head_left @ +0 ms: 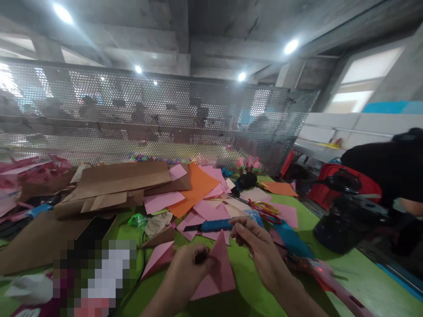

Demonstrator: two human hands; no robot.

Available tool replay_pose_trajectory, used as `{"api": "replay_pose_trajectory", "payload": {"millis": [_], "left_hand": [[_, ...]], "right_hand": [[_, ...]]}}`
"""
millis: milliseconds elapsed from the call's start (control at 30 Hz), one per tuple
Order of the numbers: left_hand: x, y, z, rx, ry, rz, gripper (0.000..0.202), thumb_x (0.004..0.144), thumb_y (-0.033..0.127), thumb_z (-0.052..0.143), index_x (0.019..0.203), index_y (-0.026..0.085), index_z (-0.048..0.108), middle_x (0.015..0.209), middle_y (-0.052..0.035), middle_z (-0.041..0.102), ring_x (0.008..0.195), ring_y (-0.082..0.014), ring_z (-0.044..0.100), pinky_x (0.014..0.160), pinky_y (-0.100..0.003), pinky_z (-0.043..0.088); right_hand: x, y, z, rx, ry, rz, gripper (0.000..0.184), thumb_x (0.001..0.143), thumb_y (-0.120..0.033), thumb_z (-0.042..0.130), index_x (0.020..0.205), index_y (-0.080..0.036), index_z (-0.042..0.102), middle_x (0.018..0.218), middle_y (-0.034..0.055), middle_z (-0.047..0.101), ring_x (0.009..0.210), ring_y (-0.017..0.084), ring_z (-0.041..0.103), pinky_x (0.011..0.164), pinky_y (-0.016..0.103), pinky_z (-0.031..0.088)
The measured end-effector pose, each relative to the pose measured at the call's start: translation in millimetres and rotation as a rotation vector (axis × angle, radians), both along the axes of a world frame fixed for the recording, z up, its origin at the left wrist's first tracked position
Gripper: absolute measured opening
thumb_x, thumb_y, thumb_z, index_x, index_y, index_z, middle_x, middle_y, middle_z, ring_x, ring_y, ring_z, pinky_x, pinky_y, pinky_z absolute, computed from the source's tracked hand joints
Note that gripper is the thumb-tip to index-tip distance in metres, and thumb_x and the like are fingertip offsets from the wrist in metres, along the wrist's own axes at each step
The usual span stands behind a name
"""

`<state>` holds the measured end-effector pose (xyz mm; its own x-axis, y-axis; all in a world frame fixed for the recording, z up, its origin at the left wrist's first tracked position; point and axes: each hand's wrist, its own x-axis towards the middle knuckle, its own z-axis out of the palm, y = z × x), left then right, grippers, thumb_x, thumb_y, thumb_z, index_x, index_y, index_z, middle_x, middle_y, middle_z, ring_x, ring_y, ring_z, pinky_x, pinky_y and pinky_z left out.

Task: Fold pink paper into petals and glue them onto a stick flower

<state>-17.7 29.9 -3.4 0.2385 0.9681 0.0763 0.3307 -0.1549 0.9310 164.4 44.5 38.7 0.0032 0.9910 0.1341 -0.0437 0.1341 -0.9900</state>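
Over the green counter (pixel 246 301), the folded pink paper (pixel 222 274) is pinched by the left hand (pixel 189 266); beside it, the right hand (pixel 256 242) is bunched, its hold unclear. Edges are best aligned before any crease is pressed.

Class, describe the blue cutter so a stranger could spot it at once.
Over the green table, find the left hand and right hand. Just beyond them, the cutter lies across pink sheets. Its straight blue handle and dark left end set it apart from the scissors, whose handles are looped.
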Motion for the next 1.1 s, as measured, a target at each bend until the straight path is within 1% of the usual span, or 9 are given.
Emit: {"api": "replay_pose_trajectory", "payload": {"millis": [133,200,267,400,533,633,767,933,1100], "left_hand": [[0,3,-2.5,0.008,0.011,-0.011,0.027,0.071,0.017,0.054,0.053,0.021,0.034,0.055,0.0064,0.033,0.057,-0.0113,0.032,0.053,-0.027,0.019],[0,3,-3.2,0.030,0.021,-0.030,0.027,0.071,0.017,0.055,0.053,0.021,0.035,0.055,0.0063,0.033,0.057,-0.0114,0.033,0.053,-0.026,0.019],[-2,4,-2.7,0.025,-0.017,-0.026,0.024,0.073,0.020,0.056,0.055,0.021,0.040,0.056,0.0060,0.035,0.058,-0.0117,0.035,0.054,-0.026,0.021],[-6,8,0.7,0.016,-0.223,0.103,0.025,0.078,0.030,0.057,0.058,0.021,0.045,0.058,0.0052,0.041,0.059,-0.0125,0.039,0.055,-0.024,0.028],[-10,11,3.3,0.005,-0.330,0.214,0.027,0.078,0.038,0.063,0.061,0.019,0.053,0.060,0.0037,0.048,0.061,-0.0133,0.043,0.057,-0.024,0.032],[-11,10,5.2,-0.046,-0.399,0.162,0.025,0.078,0.040,0.065,0.069,0.016,0.063,0.067,0.0011,0.058,0.066,-0.0143,0.049,0.061,-0.024,0.036],[-12,10,7.2,-0.168,-0.537,0.053,0.023,0.071,0.037,0.071,0.078,0.015,0.071,0.072,-0.0025,0.066,0.071,-0.0170,0.056,0.066,-0.026,0.042],[-13,13,6.1,-0.194,-0.617,0.076,0.019,0.065,0.030,0.073,0.077,0.015,0.074,0.071,-0.0038,0.068,0.068,-0.0163,0.056,0.064,-0.025,0.043],[-13,8,10.3,-0.247,-0.689,0.084,0.015,0.067,0.024,0.070,0.080,0.017,0.074,0.068,0.0003,0.064,0.062,-0.0111,0.051,0.059,-0.020,0.038]], "right_hand": [[-8,-2,-4.7,-0.057,-0.103,0.137,0.026,0.068,-0.043,0.080,0.076,-0.020,0.069,0.071,-0.0008,0.060,0.069,0.017,0.051,0.065,0.028,0.040],[-9,-1,-7.0,-0.040,-0.137,0.095,0.029,0.068,-0.045,0.079,0.065,-0.020,0.065,0.065,-0.0019,0.056,0.065,0.015,0.048,0.062,0.028,0.038],[-8,0,-7.5,-0.020,-0.127,0.052,0.029,0.073,-0.049,0.074,0.071,-0.021,0.067,0.066,-0.0017,0.057,0.064,0.015,0.048,0.061,0.028,0.037],[-8,-5,-6.9,-0.092,-0.082,0.150,0.032,0.076,-0.050,0.073,0.087,-0.020,0.071,0.072,0.0002,0.061,0.067,0.015,0.051,0.062,0.027,0.038],[-13,-7,-12.8,-0.134,-0.067,0.219,0.030,0.068,-0.044,0.082,0.077,-0.018,0.069,0.069,-0.0023,0.057,0.063,0.013,0.047,0.059,0.025,0.036],[-12,-3,-17.6,-0.100,-0.083,0.183,0.029,0.066,-0.042,0.083,0.068,-0.018,0.067,0.063,-0.0035,0.055,0.060,0.012,0.046,0.058,0.025,0.035],[-7,2,-17.1,-0.089,-0.117,0.116,0.023,0.068,-0.039,0.082,0.073,-0.019,0.071,0.068,-0.0015,0.062,0.064,0.014,0.050,0.060,0.026,0.038],[-7,-1,-11.7,-0.099,-0.095,0.137,0.026,0.069,-0.036,0.079,0.091,-0.024,0.077,0.082,0.0020,0.071,0.074,0.018,0.058,0.067,0.028,0.044],[-7,-3,-10.6,-0.092,-0.078,0.112,0.019,0.065,-0.033,0.080,0.082,-0.024,0.078,0.085,0.0034,0.074,0.081,0.021,0.063,0.073,0.031,0.048]]}}
